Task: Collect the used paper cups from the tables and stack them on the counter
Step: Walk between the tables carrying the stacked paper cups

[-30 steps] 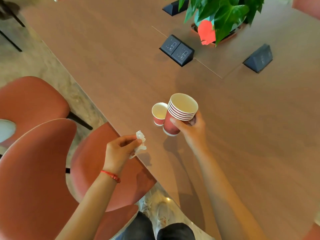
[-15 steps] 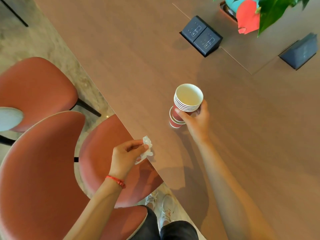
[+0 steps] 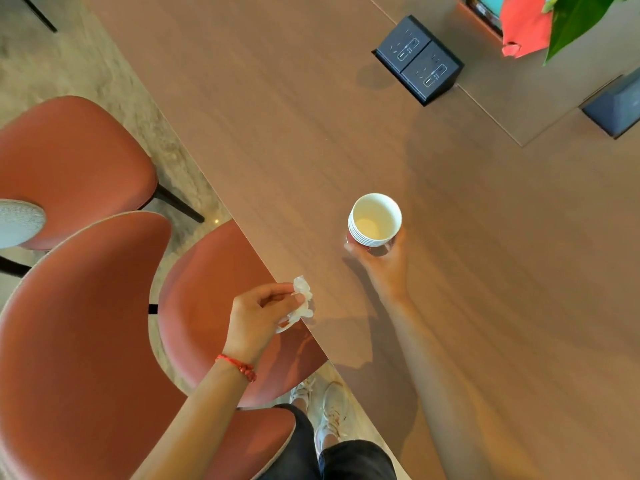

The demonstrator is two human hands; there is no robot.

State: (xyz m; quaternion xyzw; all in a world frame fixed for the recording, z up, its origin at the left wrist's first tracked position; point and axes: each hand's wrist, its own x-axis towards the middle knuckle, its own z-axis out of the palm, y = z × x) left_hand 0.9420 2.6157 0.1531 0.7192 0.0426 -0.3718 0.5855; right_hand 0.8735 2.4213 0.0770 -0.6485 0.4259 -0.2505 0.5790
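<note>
Since a second ago the lone cup that stood beside my stack is gone from view; the stack now sits where it was, so it looks nested underneath, though I can't see the bottom cup clearly. View has also shifted, plant mostly out of frame.

Left to right: three rust-red chairs (image 3: pixel 79 327) at far left, tucked along the tabletop (image 3: pixel 284 126) edge, over a mottled beige floor. A pale round object (image 3: pixel 19 221) sits at the left edge, can't tell what it is.

My left hand (image 3: pixel 256 317) hovers over the tabletop edge, fingers (image 3: pixel 277 292) curled and pinching a crumpled white tissue (image 3: pixel 300 301). Red string bracelet (image 3: pixel 239 366) on that wrist. Below it, dark trousers and white sneakers (image 3: pixel 329 407) on the floor.

Stack of paper cups (image 3: pixel 374 220) is upright on the tabletop, near the front edge, red sides, white rims layered, inside empty and cream-coloured. My right hand (image 3: pixel 381 265) grips it from the near side, thumb on the left wall, other fingers wrapped round the right and mostly hidden.

Further right and back: a black twin power socket box (image 3: pixel 417 60) raised from the tabletop, well apart from the cups. Far right, a second dark socket box (image 3: pixel 616 105), cut by the frame. Top right corner: red flower (image 3: pixel 524 27) and green leaf (image 3: pixel 575 22) of a potted plant.
</note>
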